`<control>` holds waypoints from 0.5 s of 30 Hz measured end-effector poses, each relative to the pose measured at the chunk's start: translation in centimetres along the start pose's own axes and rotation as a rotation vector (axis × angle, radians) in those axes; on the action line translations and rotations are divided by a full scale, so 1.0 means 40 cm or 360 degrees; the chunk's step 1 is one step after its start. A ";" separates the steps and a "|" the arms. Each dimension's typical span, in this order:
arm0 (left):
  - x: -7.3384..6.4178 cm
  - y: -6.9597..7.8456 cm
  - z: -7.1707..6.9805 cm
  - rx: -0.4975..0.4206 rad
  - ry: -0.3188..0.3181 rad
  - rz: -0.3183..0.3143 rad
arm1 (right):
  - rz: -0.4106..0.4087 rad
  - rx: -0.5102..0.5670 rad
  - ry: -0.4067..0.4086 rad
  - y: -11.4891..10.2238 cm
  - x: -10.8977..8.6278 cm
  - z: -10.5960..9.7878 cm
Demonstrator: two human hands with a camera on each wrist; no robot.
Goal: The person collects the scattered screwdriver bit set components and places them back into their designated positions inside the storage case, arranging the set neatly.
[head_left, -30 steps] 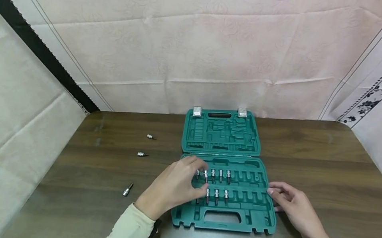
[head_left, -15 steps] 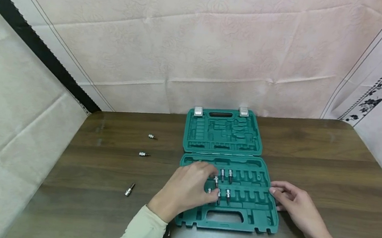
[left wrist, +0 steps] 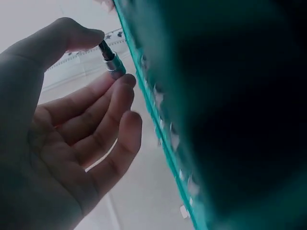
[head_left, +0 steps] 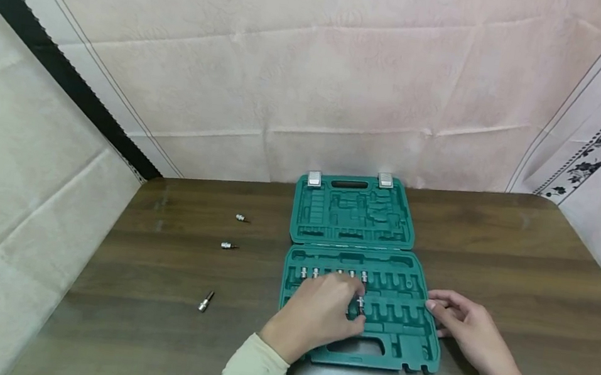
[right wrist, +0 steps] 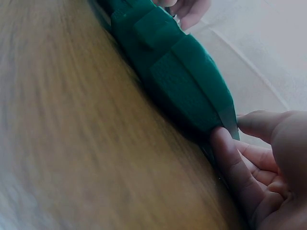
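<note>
A green tool case lies unfolded on the table, with several bit sockets in its lower half. Over the lower row, my left hand pinches one bit socket between thumb and fingertips. The left wrist view shows its dark bit against the thumb and its silver end against the fingers. My right hand grips the case's right edge, its thumb and fingers on either side of the rim. The left hand hides part of both rows.
Three loose bit sockets lie on the wooden table left of the case: one far back, one in the middle and one nearer. Cloth-covered walls stand behind the table and at both sides.
My left hand has moved right across the case and slightly nearer, uncovering upper-row bit sockets at the left. My right hand stays at the case's edge.
</note>
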State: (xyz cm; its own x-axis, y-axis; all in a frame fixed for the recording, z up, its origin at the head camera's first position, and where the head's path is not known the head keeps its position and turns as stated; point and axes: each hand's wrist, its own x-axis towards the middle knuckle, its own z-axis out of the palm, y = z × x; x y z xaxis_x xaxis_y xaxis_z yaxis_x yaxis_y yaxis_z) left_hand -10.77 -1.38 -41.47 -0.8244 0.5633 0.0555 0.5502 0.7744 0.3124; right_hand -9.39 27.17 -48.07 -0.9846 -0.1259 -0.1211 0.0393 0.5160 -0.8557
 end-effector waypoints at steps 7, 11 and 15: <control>0.003 0.031 0.033 0.0080 0.0070 -0.0026 | 0.0004 0.0013 0.0009 0.008 0.003 0.004; 0.003 0.046 0.043 0.0115 0.0094 -0.0072 | -0.0004 0.0024 0.0001 0.007 0.004 0.005; 0.007 0.063 0.059 0.0219 0.0146 -0.0048 | -0.0010 0.0039 0.0009 0.004 0.001 0.000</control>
State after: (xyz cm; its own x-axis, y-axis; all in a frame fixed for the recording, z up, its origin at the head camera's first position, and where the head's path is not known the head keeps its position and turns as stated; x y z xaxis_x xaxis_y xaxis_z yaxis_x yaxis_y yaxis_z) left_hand -9.29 1.41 -42.89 -0.8462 0.5153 0.1361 0.5326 0.8263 0.1831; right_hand -9.43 27.27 -48.22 -0.9858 -0.1241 -0.1131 0.0373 0.4946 -0.8683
